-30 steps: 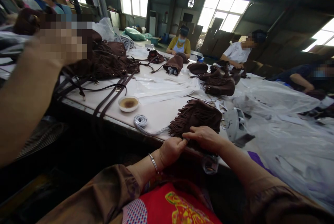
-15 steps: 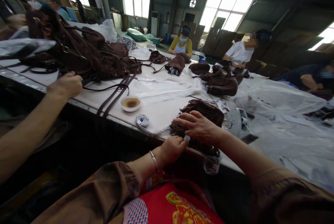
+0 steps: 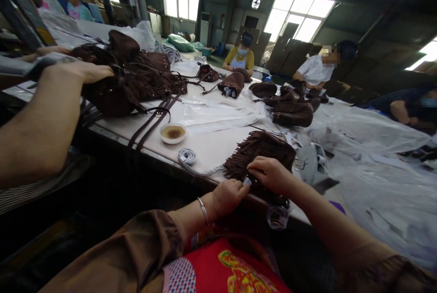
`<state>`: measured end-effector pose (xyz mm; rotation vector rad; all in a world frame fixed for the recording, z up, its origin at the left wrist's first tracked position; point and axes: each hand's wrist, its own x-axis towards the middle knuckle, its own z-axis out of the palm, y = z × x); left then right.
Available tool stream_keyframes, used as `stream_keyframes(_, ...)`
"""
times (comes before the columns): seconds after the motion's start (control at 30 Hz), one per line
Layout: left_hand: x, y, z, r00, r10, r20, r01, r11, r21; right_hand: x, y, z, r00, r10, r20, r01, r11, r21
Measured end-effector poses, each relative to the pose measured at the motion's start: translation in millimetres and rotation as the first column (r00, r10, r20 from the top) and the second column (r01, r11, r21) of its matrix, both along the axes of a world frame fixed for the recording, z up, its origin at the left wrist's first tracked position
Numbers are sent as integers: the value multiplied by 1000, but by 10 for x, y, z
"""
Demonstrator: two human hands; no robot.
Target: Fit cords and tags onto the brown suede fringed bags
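A dark brown fringed bag [image 3: 261, 149] lies at the table's front edge, its strips fanned to the left. My left hand [image 3: 230, 197], with a bracelet at the wrist, is closed at the bag's near edge. A small pale piece [image 3: 247, 181] shows at its fingertips; whether it is a finger cover or a scrap, I cannot tell. Just above, my right hand [image 3: 271, 174] bends over the bag with its fingertips pinched together. What lies between them is too small to make out. Below hangs a clear plastic cup or wrap [image 3: 277, 217].
A bowl of brownish liquid [image 3: 173, 133] and a coiled grey cord [image 3: 187, 157] sit to the left. Another person's arm [image 3: 44, 106] reaches across brown bags [image 3: 136, 74] there. Clear plastic sheeting [image 3: 372, 129] covers the right side. Several co-workers sit around the table.
My right hand has gone from spread fingers to a pinch near my left fingertips. My left hand stays at the bag's edge. The other person's arm has moved farther over the bags at left.
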<state>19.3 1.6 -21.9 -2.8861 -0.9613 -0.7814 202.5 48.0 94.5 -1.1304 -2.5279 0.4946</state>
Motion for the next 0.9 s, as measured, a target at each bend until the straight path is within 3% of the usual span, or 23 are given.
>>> stream_keyframes(0.23, -11, 10, -22, 999, 2, -32, -1, 1000, 30, 114, -200, -258, 980, 172, 99, -168, 985, -46)
stream_keyframes(0.43, -15, -14, 11, 997, 0, -73, 4, 998, 60, 110, -174, -400, 951, 165, 261, -178, 984, 26)
stream_keyframes(0.67, 18, -7, 43, 996, -17, -89, 25, 995, 92, -75, -158, -334, 848, 58, 527, -140, 983, 117)
stream_keyframes(0.9, 7, -13, 35, 997, -21, -74, 29, 994, 101, -258, -172, -275, 811, 71, 581, -158, 982, 101)
